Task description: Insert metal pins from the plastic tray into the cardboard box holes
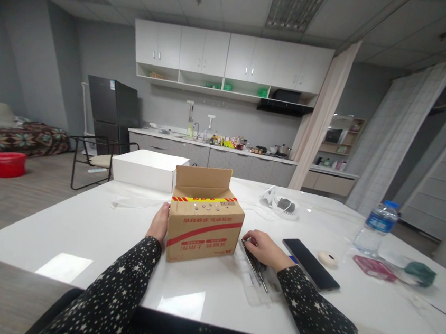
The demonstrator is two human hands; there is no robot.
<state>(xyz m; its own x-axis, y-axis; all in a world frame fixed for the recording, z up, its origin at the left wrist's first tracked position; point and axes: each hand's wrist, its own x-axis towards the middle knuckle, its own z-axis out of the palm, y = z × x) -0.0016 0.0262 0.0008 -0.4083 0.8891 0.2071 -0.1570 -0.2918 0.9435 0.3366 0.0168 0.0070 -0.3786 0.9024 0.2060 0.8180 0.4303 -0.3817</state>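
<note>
The left hand (159, 223) lies with its fingers flat and together against the left side of the cardboard box (203, 229), clamped on nothing, while the right hand (264, 248) curls its fingers over slim metal tools (254, 266) on a clear plastic tray (260, 283), though whether they grip cannot be told. The box stands near the tabletop's (93, 228) front edge, rear flap up, front flaps closed and taped; I judge the work barely begun. Toward the right edge lie a phone (310, 264) and water bottle (376, 227).
</note>
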